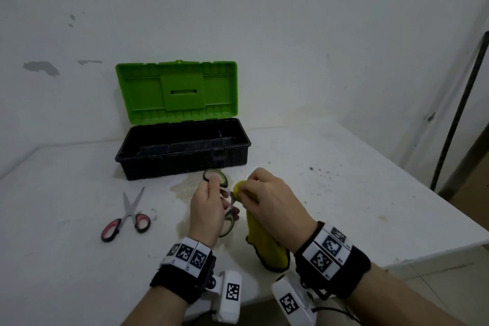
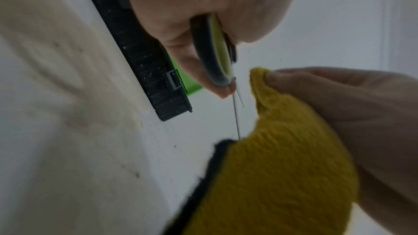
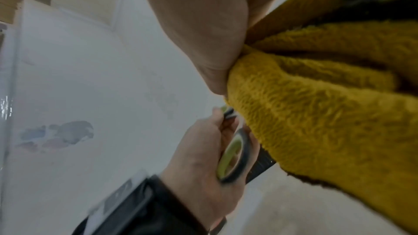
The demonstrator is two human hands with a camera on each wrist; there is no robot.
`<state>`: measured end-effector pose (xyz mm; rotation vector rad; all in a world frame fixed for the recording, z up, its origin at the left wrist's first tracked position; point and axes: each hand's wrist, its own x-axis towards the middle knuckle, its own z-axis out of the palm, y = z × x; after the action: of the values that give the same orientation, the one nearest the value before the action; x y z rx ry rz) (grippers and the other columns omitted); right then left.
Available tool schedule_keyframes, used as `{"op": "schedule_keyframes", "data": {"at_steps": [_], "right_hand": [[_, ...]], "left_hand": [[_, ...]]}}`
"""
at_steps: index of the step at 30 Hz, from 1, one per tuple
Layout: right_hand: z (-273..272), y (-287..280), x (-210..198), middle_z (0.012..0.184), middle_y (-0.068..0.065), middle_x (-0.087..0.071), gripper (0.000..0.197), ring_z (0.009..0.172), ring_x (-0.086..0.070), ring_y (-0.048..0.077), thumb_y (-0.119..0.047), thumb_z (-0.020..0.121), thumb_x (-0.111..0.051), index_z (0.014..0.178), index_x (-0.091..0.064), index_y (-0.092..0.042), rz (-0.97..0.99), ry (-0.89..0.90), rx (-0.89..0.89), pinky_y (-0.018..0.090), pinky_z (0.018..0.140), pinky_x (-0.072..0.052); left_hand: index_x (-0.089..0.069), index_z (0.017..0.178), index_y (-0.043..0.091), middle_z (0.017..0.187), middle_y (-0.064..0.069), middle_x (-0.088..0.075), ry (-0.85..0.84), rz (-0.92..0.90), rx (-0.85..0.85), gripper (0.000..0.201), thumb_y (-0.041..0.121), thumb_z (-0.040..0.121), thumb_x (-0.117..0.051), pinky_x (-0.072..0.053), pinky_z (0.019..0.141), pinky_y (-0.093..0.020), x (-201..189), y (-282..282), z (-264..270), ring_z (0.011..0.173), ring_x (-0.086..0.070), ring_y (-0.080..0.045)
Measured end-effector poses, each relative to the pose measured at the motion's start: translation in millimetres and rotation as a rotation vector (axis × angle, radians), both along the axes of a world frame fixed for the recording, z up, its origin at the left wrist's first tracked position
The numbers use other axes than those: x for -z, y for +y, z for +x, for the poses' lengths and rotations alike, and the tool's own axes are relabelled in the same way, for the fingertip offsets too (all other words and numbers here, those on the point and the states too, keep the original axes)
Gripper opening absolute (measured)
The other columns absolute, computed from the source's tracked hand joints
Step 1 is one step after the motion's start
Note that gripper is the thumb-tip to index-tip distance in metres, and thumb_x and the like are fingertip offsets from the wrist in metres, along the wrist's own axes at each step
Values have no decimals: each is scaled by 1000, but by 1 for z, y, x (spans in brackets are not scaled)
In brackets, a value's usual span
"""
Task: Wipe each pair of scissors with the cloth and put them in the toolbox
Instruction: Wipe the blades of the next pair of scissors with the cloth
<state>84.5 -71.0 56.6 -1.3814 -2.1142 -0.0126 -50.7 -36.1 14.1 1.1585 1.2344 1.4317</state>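
Now gripping green-handled scissors (image 1: 221, 194) in left hand (image 1: 207, 209), blade running toward frame right into cloth (image 1: 264, 243) pinched by right hand (image 1: 270, 194); toolbox (image 1: 182, 164) just above

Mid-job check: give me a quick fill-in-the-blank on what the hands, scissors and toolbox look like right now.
1. The left hand holds the scissors with ____ handles.
2. The right hand grips a ____ cloth against the blades.
3. The red-handled scissors lie on the ____, untouched.
4. The toolbox lid stands ____.

Missing words: green; yellow; table; open
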Motion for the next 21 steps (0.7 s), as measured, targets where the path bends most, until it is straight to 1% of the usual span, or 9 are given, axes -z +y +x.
{"op": "schedule_keyframes", "data": {"at_steps": [2, 4, 7, 9, 12, 14, 16, 18, 21], "right_hand": [[-9, -3, 5, 92, 4, -56, 15, 70, -55, 19, -18, 93, -60, 88, -72, -10, 9, -25, -20, 29, 63, -48], [-13, -8, 13, 92, 5, -57, 16, 70, -56, 19, -19, 93, -60, 87, -71, -9, 10, -42, -46, 28, 62, -48], [-12, -12, 16, 93, 4, -57, 20, 74, -55, 18, -22, 95, -57, 87, -71, -9, -20, -45, -98, 25, 65, -45], [-12, -9, 13, 94, 4, -56, 17, 74, -55, 19, -19, 94, -59, 89, -71, -9, -24, -34, -100, 26, 65, -45], [-9, 2, 14, 92, 3, -55, 16, 72, -55, 19, -18, 93, -59, 89, -72, -9, -21, -3, -38, 25, 63, -44], [-1, 12, 16, 91, 2, -54, 16, 71, -54, 17, -18, 92, -60, 87, -72, -10, -21, 39, 24, 26, 63, -45], [12, 23, 14, 89, 1, -52, 18, 73, -55, 18, -18, 93, -58, 83, -71, -10, -51, 79, 132, 30, 66, -48], [21, 26, 11, 87, -1, -52, 18, 72, -55, 17, -17, 92, -59, 82, -72, -10, -39, 123, 188, 32, 67, -49], [9, 12, 7, 88, -1, -54, 15, 70, -53, 14, -18, 92, -61, 83, -72, -12, 50, 145, 96, 27, 65, -47]], "left_hand": [[-57, 85, 13, 69, -5, -58, 59, 25, -5, 40, 41, 106, -38, -51, 54, -36, 1, 2, 3, 57, -59, -18], [-58, 84, 14, 71, -4, -61, 90, 21, -25, 41, 42, 106, -38, -49, 57, -35, 2, 6, 3, 65, -58, -20], [-61, 89, 14, 78, -7, -66, 109, 10, -60, 40, 43, 105, -38, -55, 64, -44, 3, 8, 0, 69, -61, -22], [-61, 88, 15, 75, -5, -64, 113, 16, -53, 41, 46, 104, -38, -54, 70, -48, 6, 7, -1, 70, -61, -24], [-60, 88, 16, 72, -6, -59, 80, 9, -28, 41, 47, 104, -39, -55, 63, -49, 3, 4, 0, 64, -58, -24], [-58, 91, 10, 74, -9, -55, -15, -18, -22, 39, 40, 106, -39, -57, 56, -48, 0, 3, 0, 51, -56, -19], [-55, 92, 6, 75, -11, -50, -90, -33, -7, 37, 36, 107, -39, -55, 50, -41, -2, 2, 0, 41, -52, -13], [-54, 93, 6, 76, -10, -48, -111, -29, -9, 36, 35, 107, -39, -53, 48, -36, -2, 2, -2, 40, -51, -11], [-55, 92, 7, 75, -9, -49, -99, -20, -21, 36, 36, 107, -38, -53, 50, -37, -1, 7, -2, 43, -52, -9]]}}
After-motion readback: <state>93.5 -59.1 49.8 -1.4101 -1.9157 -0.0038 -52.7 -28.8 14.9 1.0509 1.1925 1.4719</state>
